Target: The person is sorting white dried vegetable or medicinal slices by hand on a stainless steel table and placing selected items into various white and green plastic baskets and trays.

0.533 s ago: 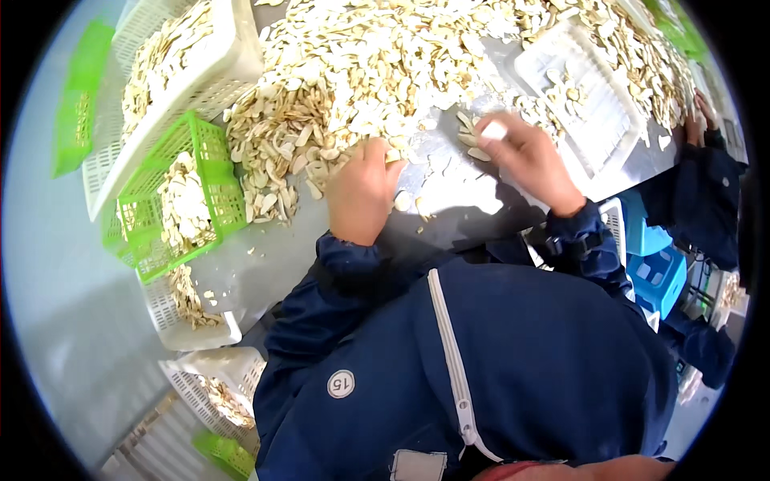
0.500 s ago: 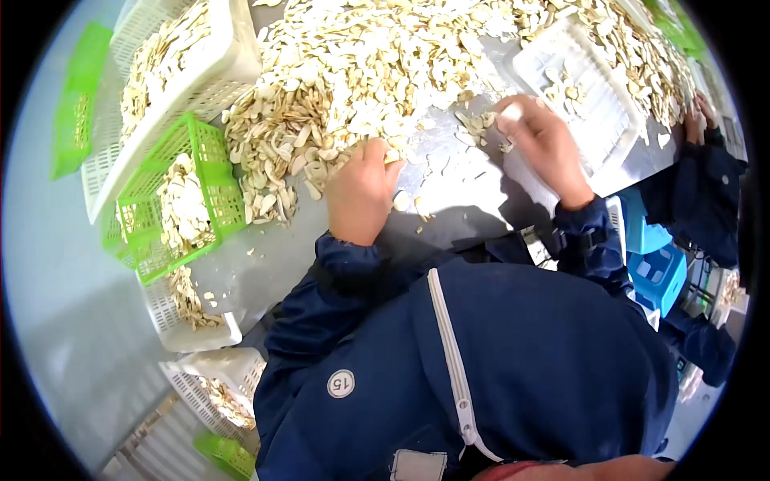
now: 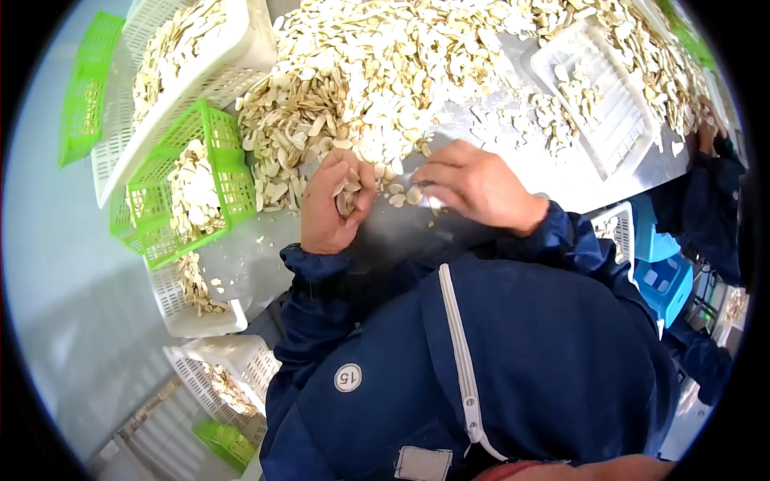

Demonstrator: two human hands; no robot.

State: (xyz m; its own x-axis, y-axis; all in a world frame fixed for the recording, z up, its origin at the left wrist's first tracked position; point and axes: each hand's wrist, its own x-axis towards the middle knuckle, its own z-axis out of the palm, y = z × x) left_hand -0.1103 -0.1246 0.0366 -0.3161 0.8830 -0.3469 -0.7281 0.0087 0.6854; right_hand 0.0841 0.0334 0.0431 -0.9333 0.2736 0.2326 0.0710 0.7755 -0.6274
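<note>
My left hand (image 3: 325, 207) is closed around several pale sliced pieces (image 3: 350, 184), which look like mushroom slices, at the lower edge of a large pile (image 3: 385, 64). My right hand (image 3: 477, 186) is to its right, fingers curled toward loose pieces on the metal table (image 3: 553, 180); a blurred white shape shows by its thumb, and what it grips is unclear. A darker tan heap (image 3: 289, 120) lies just above and left of my left hand.
At left stand a white basket (image 3: 257, 36) and a green basket (image 3: 220, 148), both holding slices, with white baskets (image 3: 228, 317) below. A white tray (image 3: 618, 144) is at upper right. A co-worker (image 3: 698, 208) stands at right beside blue plastic crates (image 3: 666, 284).
My left hand has moved left and turned, now cupped around slices. My right hand has moved left and down from near the white tray to beside it. The view has shifted slightly.
</note>
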